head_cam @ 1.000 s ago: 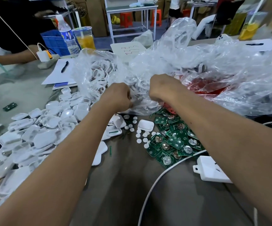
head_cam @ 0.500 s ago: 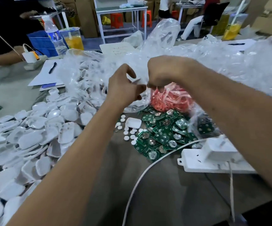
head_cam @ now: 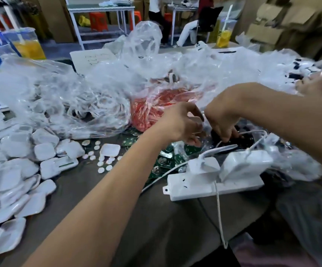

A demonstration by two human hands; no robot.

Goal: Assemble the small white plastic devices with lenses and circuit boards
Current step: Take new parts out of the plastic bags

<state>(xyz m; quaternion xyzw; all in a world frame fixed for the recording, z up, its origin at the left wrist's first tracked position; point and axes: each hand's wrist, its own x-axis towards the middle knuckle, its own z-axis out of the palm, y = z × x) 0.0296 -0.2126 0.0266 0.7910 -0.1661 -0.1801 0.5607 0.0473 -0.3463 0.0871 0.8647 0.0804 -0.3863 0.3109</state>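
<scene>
Both hands meet over the middle of the table, fingers curled into crinkled clear plastic. The left hand [head_cam: 181, 123] has its thumb and fingertips bent toward each other and pinches a fold of the clear plastic bag [head_cam: 102, 97]; what else lies between those fingertips cannot be told. The right hand [head_cam: 222, 120] points its fingers downward, curled round plastic film and a thin white cable [head_cam: 252, 132] that passes just under them. Directly below and slightly left of the left fingers lies the heap of green circuit boards [head_cam: 166, 162], partly under film. Farther left of the fingers, small white round lenses [head_cam: 101, 163] are scattered beside 1 open white shell [head_cam: 110, 150], and well left of that spreads the pile of white plastic housings [head_cam: 19, 170]. Just beyond the left fingertips, a mass of red parts [head_cam: 148, 110] shows through the bag. Below the right fingers sits a white power strip [head_cam: 210, 185] carrying 2 plugged adapters.
</scene>
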